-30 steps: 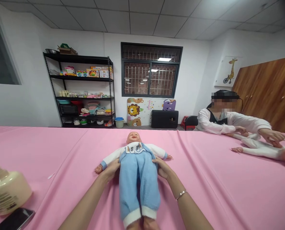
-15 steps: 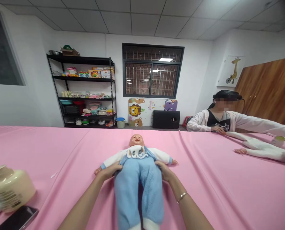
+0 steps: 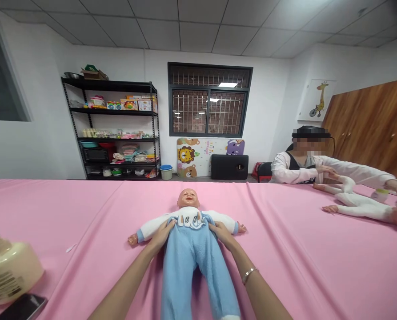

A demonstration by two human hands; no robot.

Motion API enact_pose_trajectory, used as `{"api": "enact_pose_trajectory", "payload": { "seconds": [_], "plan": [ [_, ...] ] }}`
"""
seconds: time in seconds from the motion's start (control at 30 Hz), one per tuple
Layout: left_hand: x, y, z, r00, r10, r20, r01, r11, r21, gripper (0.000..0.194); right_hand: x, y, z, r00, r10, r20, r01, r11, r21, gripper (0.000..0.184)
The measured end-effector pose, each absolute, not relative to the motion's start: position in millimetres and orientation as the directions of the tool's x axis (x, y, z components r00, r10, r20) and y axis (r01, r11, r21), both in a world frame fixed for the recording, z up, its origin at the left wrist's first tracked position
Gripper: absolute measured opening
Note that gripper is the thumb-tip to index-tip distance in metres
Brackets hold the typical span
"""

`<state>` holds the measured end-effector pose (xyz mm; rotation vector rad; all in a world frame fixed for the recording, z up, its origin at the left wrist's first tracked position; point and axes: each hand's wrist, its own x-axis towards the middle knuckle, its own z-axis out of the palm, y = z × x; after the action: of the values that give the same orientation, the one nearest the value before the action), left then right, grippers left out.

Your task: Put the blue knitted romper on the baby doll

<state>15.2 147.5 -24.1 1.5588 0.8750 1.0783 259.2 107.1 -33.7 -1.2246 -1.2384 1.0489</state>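
Covering most of the lower view, a pink tabletop (image 3: 85,213) is seen, creased lengthwise. Against the far wall a black shelf (image 3: 113,129) loaded with toys and boxes is set, with a barred window (image 3: 209,100) beside it and a cartoon mat (image 3: 198,155) propped beneath.

At the middle of the tabletop, near its near edge, a doll (image 3: 190,235) is laid on its back, head pointing to the far edge and legs toward the near edge. It is dressed in blue overalls (image 3: 194,262) and a white top, with both arms spread outward.

At the right edge a second person (image 3: 305,164) in a white sleeve is seated, with hands placed on another doll (image 3: 354,202) in white clothing that lies across the tabletop.

At the near left corner a cream pump bottle (image 3: 10,271) is stood, with a dark phone (image 3: 21,306) lying just beside it.

The left hand (image 3: 161,233) is pressed against the doll's side at the top of the overalls; its grip is closed on the blue fabric there. The right hand (image 3: 220,233) is laid on the opposite side at the same height, likewise gripping the overalls' edge. A thin bracelet (image 3: 249,275) is worn on the right wrist.
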Motion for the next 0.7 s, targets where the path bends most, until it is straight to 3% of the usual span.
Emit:
{"api": "enact_pose_trajectory", "payload": {
  "seconds": [0.2, 0.27, 0.4, 0.47, 0.57, 0.7],
  "plan": [
    [-3.1, 149.8, -7.6, 0.442, 0.890, 0.113, -0.124, -0.064, 0.990, 0.034, 278.4, 88.3, -12.2, -0.288, 0.956, 0.061, -0.007, 0.061, -0.998, 0.042],
    [-3.4, 150.3, -0.4, 0.417, 0.903, 0.105, -0.187, -0.028, 0.982, 0.030, 281.2, 86.2, -4.5, -0.294, 0.951, 0.091, -0.116, 0.060, -0.991, 0.039],
    [3.6, 150.7, 5.4, 0.364, 0.923, 0.126, -0.297, -0.013, 0.955, 0.029, 275.9, 95.8, -8.4, -0.103, 0.986, 0.130, -0.271, 0.098, -0.958, 0.034],
    [5.3, 151.7, 3.4, 0.324, 0.941, 0.096, -0.280, -0.002, 0.960, 0.036, 272.3, 105.2, -21.8, 0.076, 0.990, 0.119, -0.188, 0.132, -0.973, 0.035],
    [2.2, 154.6, -1.1, 0.224, 0.975, 0.000, -0.119, 0.028, 0.993, 0.049, 271.7, 117.9, -44.9, 0.317, 0.940, 0.124, -0.034, 0.142, -0.989, 0.035],
    [-3.3, 158.1, -0.3, 0.177, 0.982, 0.072, -0.048, -0.065, 0.997, 0.044, 274.8, 124.8, -55.4, 0.385, 0.915, 0.120, -0.037, 0.146, -0.989, 0.033]
  ]
}}
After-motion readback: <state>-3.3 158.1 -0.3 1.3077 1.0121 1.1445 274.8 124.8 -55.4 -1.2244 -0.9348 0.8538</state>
